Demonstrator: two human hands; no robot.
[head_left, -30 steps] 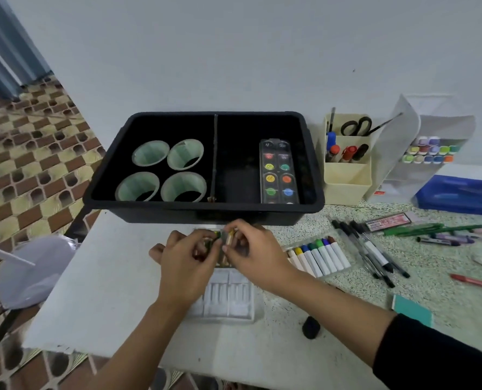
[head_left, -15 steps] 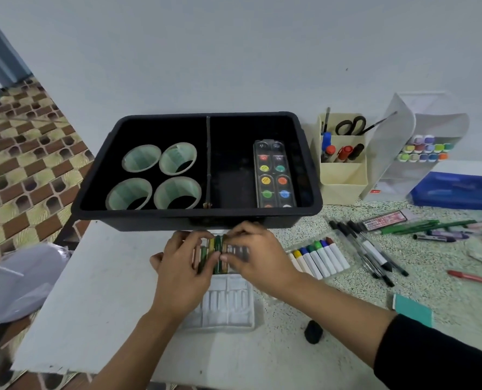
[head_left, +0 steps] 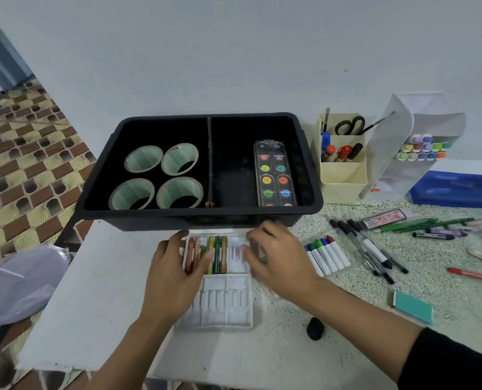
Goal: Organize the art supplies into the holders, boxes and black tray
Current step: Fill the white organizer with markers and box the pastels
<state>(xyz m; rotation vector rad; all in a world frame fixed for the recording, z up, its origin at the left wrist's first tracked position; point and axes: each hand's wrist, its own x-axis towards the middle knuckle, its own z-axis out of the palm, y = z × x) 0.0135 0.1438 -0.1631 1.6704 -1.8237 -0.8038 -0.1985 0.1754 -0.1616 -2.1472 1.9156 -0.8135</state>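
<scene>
Covering the right end of the crayon tray (head_left: 223,302), the right hand (head_left: 273,257) is pretty smeared with blur, so honestly I can't tell if its fingers are pinching something or just loose. The left hand (head_left: 175,271) hides the tray's left edge and part of the reddish sticks, and the tray's clear outer rim is hard to make out too. The crayons (head_left: 217,253) lie side by side in the far half of the white tray, each with its long axis running away from the person toward the black tray (head_left: 200,218). The crayon tray is also longer front to back. It sits on the table (head_left: 93,291) just in front of the black tray, right between the two hands. The left hand lies on it with fairly straight fingers and its thumb across the crayons, not wrapped round anything.
</scene>
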